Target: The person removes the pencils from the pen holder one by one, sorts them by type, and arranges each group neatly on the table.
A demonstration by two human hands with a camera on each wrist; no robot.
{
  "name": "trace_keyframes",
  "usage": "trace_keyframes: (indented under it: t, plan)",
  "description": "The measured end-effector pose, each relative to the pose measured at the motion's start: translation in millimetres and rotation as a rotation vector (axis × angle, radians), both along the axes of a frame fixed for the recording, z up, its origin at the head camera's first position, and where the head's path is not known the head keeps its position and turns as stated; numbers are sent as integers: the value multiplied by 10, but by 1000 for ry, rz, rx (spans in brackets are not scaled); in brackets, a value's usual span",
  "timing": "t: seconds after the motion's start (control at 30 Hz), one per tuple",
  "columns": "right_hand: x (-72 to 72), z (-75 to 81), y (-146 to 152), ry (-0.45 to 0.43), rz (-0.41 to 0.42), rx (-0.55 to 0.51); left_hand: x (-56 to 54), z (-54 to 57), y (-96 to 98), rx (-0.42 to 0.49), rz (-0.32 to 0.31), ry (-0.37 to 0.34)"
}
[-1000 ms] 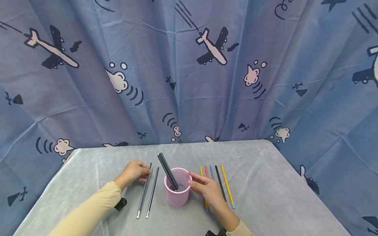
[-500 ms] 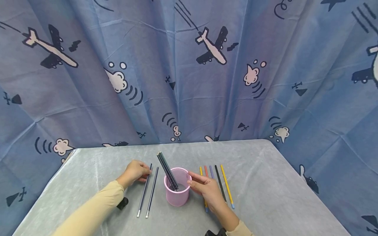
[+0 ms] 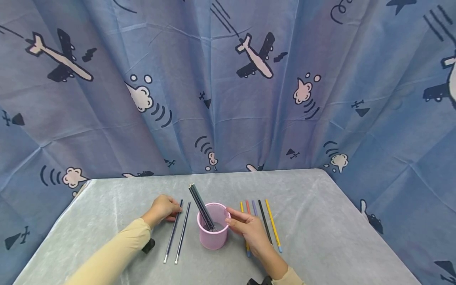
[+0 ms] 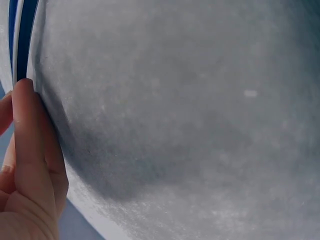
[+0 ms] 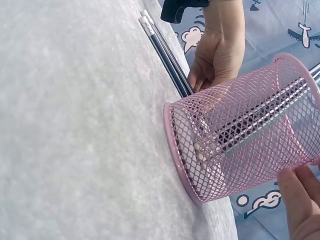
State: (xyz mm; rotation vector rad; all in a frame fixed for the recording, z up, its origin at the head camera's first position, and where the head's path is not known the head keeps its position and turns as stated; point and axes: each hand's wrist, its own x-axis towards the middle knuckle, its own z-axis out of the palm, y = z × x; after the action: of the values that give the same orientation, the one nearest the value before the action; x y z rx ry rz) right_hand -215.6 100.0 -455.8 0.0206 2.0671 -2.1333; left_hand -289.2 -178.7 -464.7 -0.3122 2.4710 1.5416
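A pink mesh pencil cup (image 3: 213, 239) stands upright on the table, with several dark pencils (image 3: 201, 206) leaning left inside it. My right hand (image 3: 254, 233) holds the cup's right rim between thumb and fingers; those fingers (image 5: 295, 200) appear at the lower right in the right wrist view. Left of the cup, two dark blue pencils lie side by side, eraser ends toward me. My left hand (image 3: 163, 208) pinches the outer pencil (image 3: 172, 233) near its far end, and the inner pencil (image 3: 183, 233) lies untouched. In the left wrist view the fingertips meet on a blue pencil (image 4: 25, 40).
Right of the cup lies a row of pencils: yellow ones (image 3: 273, 227), a black one (image 3: 265, 223), a purple one (image 3: 254, 207) and a red one (image 3: 247, 206), partly behind my right hand. A grey cloth covers the table (image 3: 320, 237); a blue patterned curtain (image 3: 228, 118) hangs behind.
The outer pencil's far end has shifted slightly toward me within my left hand's fingers. My right hand and the cup hold their place.
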Motion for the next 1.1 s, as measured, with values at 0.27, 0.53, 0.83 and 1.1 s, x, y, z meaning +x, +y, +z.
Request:
trace_keyframes:
  t: [0.27,0.53,0.83,1.1]
  plan:
    - [-3,6,-6,3,-4,11,6,14,18,-49,17,26]
    - [-6,-3,-4,3,-4,9,-12,16,40,-159,2,34]
    - [-10,-20,3,6,-5,3,-8,17,58,-215,1,48]
    - [-14,-8,5,-7,-10,-3,126,152,107,-118,40,137]
